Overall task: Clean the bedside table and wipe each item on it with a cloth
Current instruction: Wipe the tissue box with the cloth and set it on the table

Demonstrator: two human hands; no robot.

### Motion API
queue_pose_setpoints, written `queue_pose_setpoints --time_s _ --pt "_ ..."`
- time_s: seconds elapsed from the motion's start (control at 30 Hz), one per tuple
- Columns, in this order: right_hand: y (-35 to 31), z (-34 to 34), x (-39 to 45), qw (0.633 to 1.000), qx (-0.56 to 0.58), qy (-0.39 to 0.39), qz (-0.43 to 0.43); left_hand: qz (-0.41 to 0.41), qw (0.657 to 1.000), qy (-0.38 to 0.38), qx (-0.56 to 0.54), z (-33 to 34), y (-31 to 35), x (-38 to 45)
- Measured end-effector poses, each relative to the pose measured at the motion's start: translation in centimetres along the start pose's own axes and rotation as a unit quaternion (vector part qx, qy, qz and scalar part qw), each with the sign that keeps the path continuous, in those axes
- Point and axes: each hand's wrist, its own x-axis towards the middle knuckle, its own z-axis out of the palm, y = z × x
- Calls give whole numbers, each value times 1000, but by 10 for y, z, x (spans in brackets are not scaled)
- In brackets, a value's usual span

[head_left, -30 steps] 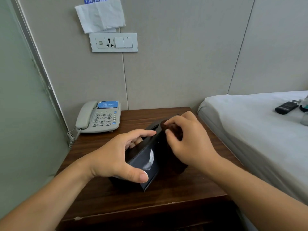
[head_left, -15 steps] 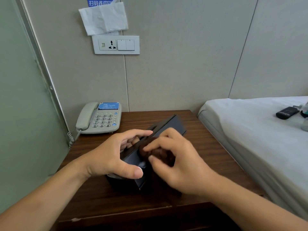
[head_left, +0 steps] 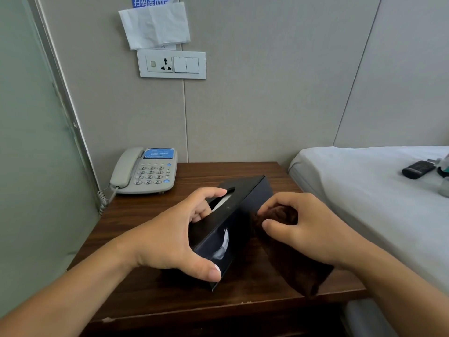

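Observation:
A glossy black tissue box lies tilted on the dark wooden bedside table. My left hand grips its near end, thumb on the front corner and fingers over the top by the slot. My right hand holds a bunched dark brown cloth against the box's right side; the rest of the cloth hangs down onto the table. A beige telephone sits at the table's back left.
A bed with a white sheet borders the table on the right, with a black remote on it. A wall socket panel and a folded tissue are above. A frosted glass partition stands at the left.
My right hand with the cloth has slid from the box's top near my left hand to its right side. The left hand keeps its grip.

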Motion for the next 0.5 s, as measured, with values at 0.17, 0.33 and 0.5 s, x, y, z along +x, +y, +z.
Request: queue_pose_setpoints --time_s 0.17,0.33,0.5 --pt "0 0 -1 995 -24 -44 83 -8 1000 -9 20 4 5 1" --pt "-14 11 10 996 -26 34 84 -1 1000 -13 17 6 8 0" --pt "-17 43 -2 987 51 152 17 4 1000 3 -4 4 4 2"
